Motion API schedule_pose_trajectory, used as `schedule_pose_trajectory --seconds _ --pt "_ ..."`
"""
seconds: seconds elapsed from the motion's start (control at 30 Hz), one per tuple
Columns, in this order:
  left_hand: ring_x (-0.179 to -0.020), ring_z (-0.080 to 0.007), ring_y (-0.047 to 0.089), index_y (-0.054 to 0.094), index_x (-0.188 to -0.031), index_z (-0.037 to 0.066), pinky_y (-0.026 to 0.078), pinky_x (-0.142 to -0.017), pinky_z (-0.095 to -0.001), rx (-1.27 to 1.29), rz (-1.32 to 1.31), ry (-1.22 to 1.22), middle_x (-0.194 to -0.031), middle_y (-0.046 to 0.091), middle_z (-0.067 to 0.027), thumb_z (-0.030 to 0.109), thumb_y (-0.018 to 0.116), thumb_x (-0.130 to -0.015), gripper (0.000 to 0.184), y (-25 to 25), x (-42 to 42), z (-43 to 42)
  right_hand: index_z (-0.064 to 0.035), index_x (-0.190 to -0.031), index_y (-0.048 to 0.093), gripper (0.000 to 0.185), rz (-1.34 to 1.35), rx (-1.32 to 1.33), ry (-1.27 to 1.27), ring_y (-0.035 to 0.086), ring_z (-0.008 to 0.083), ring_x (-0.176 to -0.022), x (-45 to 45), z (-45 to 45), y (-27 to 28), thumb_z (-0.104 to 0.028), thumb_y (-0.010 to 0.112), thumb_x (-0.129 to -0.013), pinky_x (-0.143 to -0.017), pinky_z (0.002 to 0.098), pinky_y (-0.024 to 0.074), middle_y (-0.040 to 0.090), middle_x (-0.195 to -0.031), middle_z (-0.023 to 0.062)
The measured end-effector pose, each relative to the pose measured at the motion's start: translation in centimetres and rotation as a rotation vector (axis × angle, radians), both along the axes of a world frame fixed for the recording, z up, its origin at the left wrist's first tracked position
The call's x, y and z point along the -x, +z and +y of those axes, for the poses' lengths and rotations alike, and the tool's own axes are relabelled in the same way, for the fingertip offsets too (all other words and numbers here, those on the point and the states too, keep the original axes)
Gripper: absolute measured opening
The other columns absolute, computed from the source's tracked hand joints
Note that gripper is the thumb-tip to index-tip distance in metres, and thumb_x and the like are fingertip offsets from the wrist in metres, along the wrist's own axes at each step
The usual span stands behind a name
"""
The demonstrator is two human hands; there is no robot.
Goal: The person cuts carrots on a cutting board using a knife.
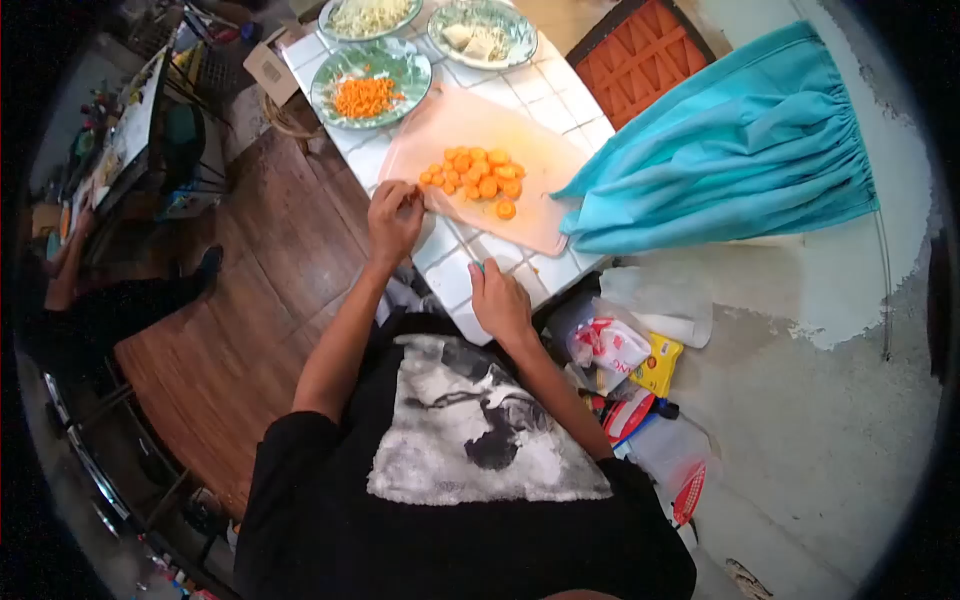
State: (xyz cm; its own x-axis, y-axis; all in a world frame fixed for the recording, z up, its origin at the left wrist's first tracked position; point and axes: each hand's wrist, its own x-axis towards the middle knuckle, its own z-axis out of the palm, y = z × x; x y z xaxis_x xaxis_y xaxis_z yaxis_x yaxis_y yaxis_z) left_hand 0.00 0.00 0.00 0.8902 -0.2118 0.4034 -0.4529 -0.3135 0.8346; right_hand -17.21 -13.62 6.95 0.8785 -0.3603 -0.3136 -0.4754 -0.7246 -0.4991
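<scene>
Sliced carrots (482, 178) lie in a loose pile of orange rounds on a pale pink cutting board (400, 150). My left hand (397, 222) is at the board's near left edge, fingers curled in a pinch. Whatever is between those fingertips, if anything, is too small to make out. Closer to me, over the white tiled counter (445, 265), my right hand (503, 302) is closed around a thin teal object (478, 266). Only a short bit of it shows past my fingers, and its kind is hidden.
Behind the board stand a plate of shredded carrot (367, 97), a plate of pale shreds (368, 14) and a plate with pale chunks (480, 45). A teal curtain (730, 150) hangs at the right. Bags (612, 345) lie below. Another person's leg (140, 305) shows left.
</scene>
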Motion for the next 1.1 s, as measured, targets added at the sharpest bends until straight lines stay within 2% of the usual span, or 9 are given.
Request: schedule_pose_trajectory --seconds 0.1,0.23,0.37,0.57,0.6,0.73,0.87,0.93,1.1 --pt "-0.081 -0.024 0.066 0.068 -0.094 -0.002 0.056 -0.072 -0.0321 0.022 0.041 -0.007 -0.096 0.065 -0.0129 -0.004 0.075 -0.08 0.016 0.0 1.5 -0.4 -0.0017 -0.098 0.057 0.041 0.027 0.018 0.028 0.065 0.0526 -0.075 0.9 -1.0 1.4 -0.04 0.045 -0.107 -0.069 0.0629 0.05 0.067 -0.076 0.0292" --pt "-0.08 -0.023 0.067 0.068 -0.094 -0.003 0.055 -0.07 -0.0317 0.074 0.004 -0.018 -0.095 0.065 -0.0133 -0.003 0.076 -0.082 0.015 -0.1 -0.4 -0.3 -0.0006 -0.096 0.057 0.039 -0.011 0.031 0.074 0.065 0.0513 -0.07 -0.8 -1.2 -0.1 -0.037 0.047 -0.106 -0.066 0.0619 0.0504 0.066 -0.073 0.0298" --pt "-0.089 -0.0304 0.067 0.068 -0.098 -0.002 0.055 -0.077 -0.0349 0.03 0.033 -0.018 -0.099 0.067 -0.015 -0.002 0.076 -0.082 0.017 -0.3 -0.3 0.2 0.0001 -0.096 0.056 0.039 0.001 0.012 0.103 0.067 0.0494 -0.073 -1.5 -0.8 -0.5 -0.037 0.048 -0.107 -0.067 0.0602 0.0518 0.067 -0.075 0.0271" --pt "-0.092 -0.0321 0.067 0.071 -0.098 -0.001 0.055 -0.081 -0.0377 -0.051 -0.064 -0.01 -0.099 0.067 -0.0158 -0.002 0.075 -0.083 0.016 -1.2 -0.4 0.0 0.0029 -0.096 0.06 0.046 0.027 0.006 0.086 0.067 0.0504 -0.076 -5.2 -0.9 -1.4 -0.039 0.046 -0.106 -0.069 0.0605 0.0523 0.068 -0.08 0.0312" --pt "-0.092 -0.0324 0.067 0.071 -0.098 -0.001 0.054 -0.082 -0.0384 -0.014 0.011 -0.008 -0.098 0.067 -0.016 -0.002 0.075 -0.083 0.016 -1.3 -0.1 -0.3 0.0036 -0.098 0.062 0.047 0.005 0.024 0.107 0.068 0.0499 -0.08 -5.6 -1.0 -1.3 -0.04 0.046 -0.106 -0.072 0.06 0.0528 0.068 -0.083 0.0317" --pt "-0.089 -0.0302 0.067 0.072 -0.098 -0.002 0.055 -0.079 -0.0363 0.021 -0.034 0.028 -0.099 0.068 -0.0151 -0.002 0.076 -0.083 0.016 -1.0 0.2 -0.9 0.0042 -0.097 0.064 0.049 0.035 -0.06 0.032 0.067 0.0508 -0.084 -5.7 -0.9 0.0 -0.04 0.045 -0.106 -0.076 0.0608 0.0517 0.068 -0.085 0.0332" --pt "-0.086 -0.0246 0.067 0.072 -0.099 -0.001 0.055 -0.076 -0.0326 0.034 -0.003 0.013 -0.097 0.067 -0.0131 -0.002 0.075 -0.083 0.016 -0.6 0.2 -0.8 0.0012 -0.093 0.063 0.048 0.036 -0.07 -0.004 0.066 0.0521 -0.083 -2.7 -1.2 -2.1 -0.041 0.044 -0.107 -0.076 0.0608 0.0507 0.068 -0.083 0.0319" --pt "-0.084 -0.0236 0.068 0.072 -0.099 -0.001 0.056 -0.075 -0.0318 0.045 -0.006 0.018 -0.097 0.067 -0.012 -0.001 0.076 -0.083 0.016 -1.0 -0.1 -0.6 0.0015 -0.093 0.063 0.048 0.102 -0.029 -0.041 0.067 0.0517 -0.083 -1.5 -0.8 0.1 -0.041 0.045 -0.106 -0.077 0.0616 0.0508 0.069 -0.083 0.0311" --pt "-0.081 -0.0211 0.068 0.074 -0.099 -0.001 0.056 -0.074 -0.0298 0.058 0.018 0.044 -0.097 0.067 -0.0114 -0.001 0.077 -0.081 0.018 -1.6 -0.1 -0.9 0.0 -0.094 0.061 0.046 0.101 0.048 -0.07 0.068 0.0495 -0.08 0.8 0.1 0.3 -0.041 0.045 -0.107 -0.073 0.0594 0.0523 0.069 -0.083 0.0287"
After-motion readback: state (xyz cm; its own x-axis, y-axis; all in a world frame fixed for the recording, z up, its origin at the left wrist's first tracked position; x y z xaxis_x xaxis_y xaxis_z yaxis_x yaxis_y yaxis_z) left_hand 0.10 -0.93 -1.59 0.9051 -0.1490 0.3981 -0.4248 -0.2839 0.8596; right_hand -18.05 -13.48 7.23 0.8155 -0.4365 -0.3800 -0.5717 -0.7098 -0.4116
